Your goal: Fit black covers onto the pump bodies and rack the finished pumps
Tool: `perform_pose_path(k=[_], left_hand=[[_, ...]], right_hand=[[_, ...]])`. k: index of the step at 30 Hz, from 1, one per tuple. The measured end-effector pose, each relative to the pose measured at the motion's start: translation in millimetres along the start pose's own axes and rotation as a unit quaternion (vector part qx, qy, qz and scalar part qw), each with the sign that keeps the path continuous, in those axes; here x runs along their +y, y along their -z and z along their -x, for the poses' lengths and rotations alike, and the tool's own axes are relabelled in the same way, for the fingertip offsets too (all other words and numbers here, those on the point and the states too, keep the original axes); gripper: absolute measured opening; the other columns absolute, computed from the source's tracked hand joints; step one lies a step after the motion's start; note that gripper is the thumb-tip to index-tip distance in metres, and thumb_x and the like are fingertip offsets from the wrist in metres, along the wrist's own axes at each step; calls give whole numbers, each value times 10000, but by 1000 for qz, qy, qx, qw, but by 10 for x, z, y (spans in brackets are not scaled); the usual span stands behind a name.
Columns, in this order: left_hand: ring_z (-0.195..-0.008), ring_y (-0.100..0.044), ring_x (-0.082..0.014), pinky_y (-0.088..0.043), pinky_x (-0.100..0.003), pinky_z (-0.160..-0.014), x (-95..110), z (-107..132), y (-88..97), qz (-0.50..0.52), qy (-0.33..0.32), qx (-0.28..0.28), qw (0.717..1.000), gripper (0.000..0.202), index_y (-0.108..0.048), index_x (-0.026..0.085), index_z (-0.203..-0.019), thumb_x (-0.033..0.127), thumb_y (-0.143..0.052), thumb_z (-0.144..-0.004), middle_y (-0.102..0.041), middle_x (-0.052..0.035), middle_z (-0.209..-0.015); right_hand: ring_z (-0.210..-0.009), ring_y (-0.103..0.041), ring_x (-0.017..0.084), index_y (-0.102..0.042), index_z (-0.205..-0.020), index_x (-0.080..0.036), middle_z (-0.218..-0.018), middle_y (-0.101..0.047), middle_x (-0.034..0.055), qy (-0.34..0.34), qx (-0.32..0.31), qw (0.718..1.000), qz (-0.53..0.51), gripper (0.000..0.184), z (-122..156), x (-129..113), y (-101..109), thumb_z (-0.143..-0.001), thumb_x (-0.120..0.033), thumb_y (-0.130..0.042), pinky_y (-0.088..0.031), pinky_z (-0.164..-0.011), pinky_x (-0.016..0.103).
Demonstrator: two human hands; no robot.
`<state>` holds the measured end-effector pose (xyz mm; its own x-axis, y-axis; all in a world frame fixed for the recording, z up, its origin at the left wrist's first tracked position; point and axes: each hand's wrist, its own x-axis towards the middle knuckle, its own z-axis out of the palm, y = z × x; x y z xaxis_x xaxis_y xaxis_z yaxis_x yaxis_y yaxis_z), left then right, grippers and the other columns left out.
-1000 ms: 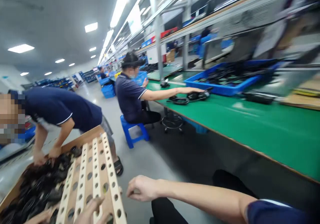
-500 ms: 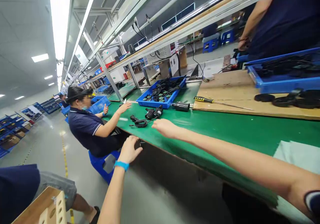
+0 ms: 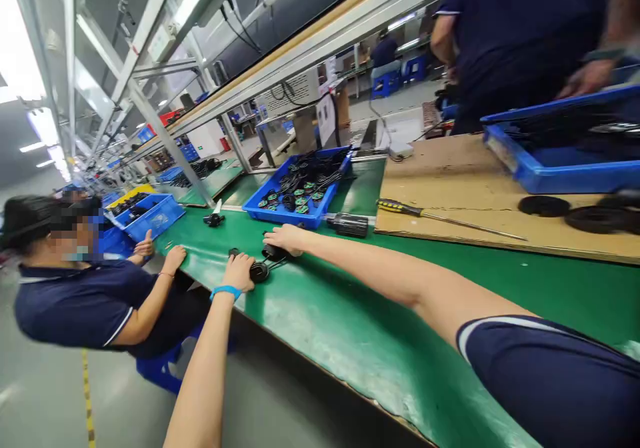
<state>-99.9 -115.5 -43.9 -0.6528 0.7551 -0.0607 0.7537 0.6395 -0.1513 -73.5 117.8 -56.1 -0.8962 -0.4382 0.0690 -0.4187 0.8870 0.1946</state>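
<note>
On the green table mat [image 3: 340,328], my left hand [image 3: 239,272] is closed round a coiled black cable [image 3: 259,273]. My right hand [image 3: 287,239] reaches across and grips a black device with a rounded body [image 3: 273,252], its fingers over the top. A thin lead runs between the coil and that device. Both things rest on or just above the mat; the undersides of my hands are hidden. Just beyond my right hand stands a blue tray [image 3: 313,220] with black cables and small round green-faced parts.
A black cylinder [image 3: 349,225] lies right of the tray. A long screwdriver [image 3: 400,207] rests on a cardboard sheet [image 3: 440,168], near black discs [image 3: 544,205] and another blue tray [image 3: 560,180]. A seated co-worker [image 3: 95,288] is at left; another person stands behind the table.
Both hands have come down onto the cable and black device, which they were apart from before. The view has turned. The seated co-worker's hands have drawn back, and a small black part now lies beyond them.
</note>
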Motion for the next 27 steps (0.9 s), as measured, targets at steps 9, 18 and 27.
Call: perform_pose_path(k=[9, 18, 27], left_hand=[[-1262, -571, -337, -394, -500, -1156, 331, 448, -133, 38, -117, 108, 986, 471, -635, 232, -1086, 124, -576, -632, -676, -99, -1216], [-1355, -499, -328, -347, -499, -1198, 1923, 737, 246, 84, -277, 90, 953, 413, -631, 233, -1049, 98, -553, -666, -646, -104, -1201], [-1508, -365, -329, -184, -547, -1272, 3400, 339, 465, 145, -318, 72, 934, 517, -608, 202, -1196, 83, -610, -693, -583, -144, -1427]], right_hand=[[-1003, -674, 269, -402, -1443, -217, -1479, -476, 147, -29, -30, 998, 39, 800, 939, -302, 234, -736, -232, -777, -530, -809, 405], [-1025, -646, 276, -443, -1469, -246, -1599, -411, 111, -83, -16, 996, 9, 786, 3095, -588, 383, -743, -123, -716, -463, -798, 376], [-1266, -579, 339, -503, -1474, -226, -1643, -369, 120, -287, 43, 956, -41, 757, 4573, -179, 368, -761, 19, -577, -417, -1059, 516]])
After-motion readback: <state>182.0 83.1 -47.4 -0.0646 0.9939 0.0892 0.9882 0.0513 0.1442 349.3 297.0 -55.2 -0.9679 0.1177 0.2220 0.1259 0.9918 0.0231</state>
